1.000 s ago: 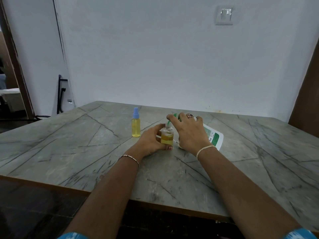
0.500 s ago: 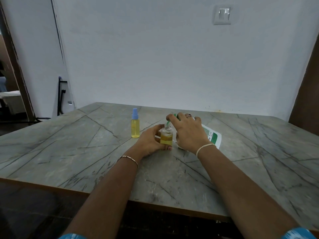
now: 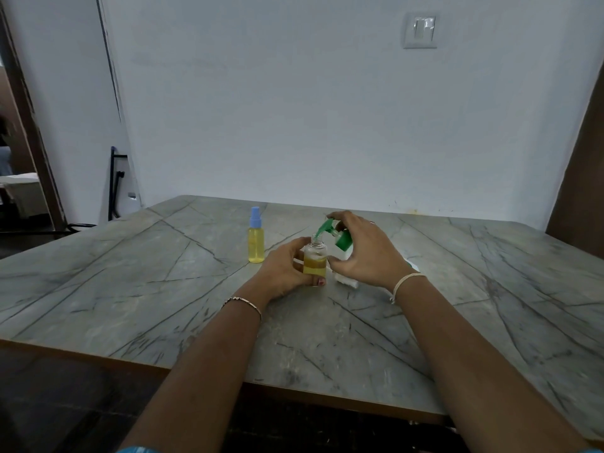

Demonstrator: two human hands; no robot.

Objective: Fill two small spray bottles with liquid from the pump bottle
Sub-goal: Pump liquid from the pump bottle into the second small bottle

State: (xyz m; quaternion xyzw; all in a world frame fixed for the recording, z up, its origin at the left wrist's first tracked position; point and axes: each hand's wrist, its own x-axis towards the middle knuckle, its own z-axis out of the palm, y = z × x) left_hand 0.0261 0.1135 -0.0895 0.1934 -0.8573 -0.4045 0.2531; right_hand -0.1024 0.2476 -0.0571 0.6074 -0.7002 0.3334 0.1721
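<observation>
My left hand (image 3: 282, 273) grips a small uncapped clear spray bottle (image 3: 315, 261), about half full of yellow liquid, upright on the table. My right hand (image 3: 369, 253) is wrapped over the green pump head (image 3: 333, 232) of the white pump bottle (image 3: 346, 277), which leans toward the small bottle. The pump's spout points down into the small bottle's open neck. Most of the pump bottle is hidden behind my right hand. A second small spray bottle (image 3: 256, 240), full of yellow liquid and closed with a blue spray cap, stands to the left.
The grey marble-patterned table (image 3: 163, 289) reaches to a white wall with a switch plate (image 3: 421, 30). A doorway and a dark metal stand (image 3: 114, 184) are at the far left, a brown panel (image 3: 581, 178) at the right.
My right hand has lifted on the pump, and the green pump head and spout now show above the small bottle's neck. The view has tilted slightly downward.
</observation>
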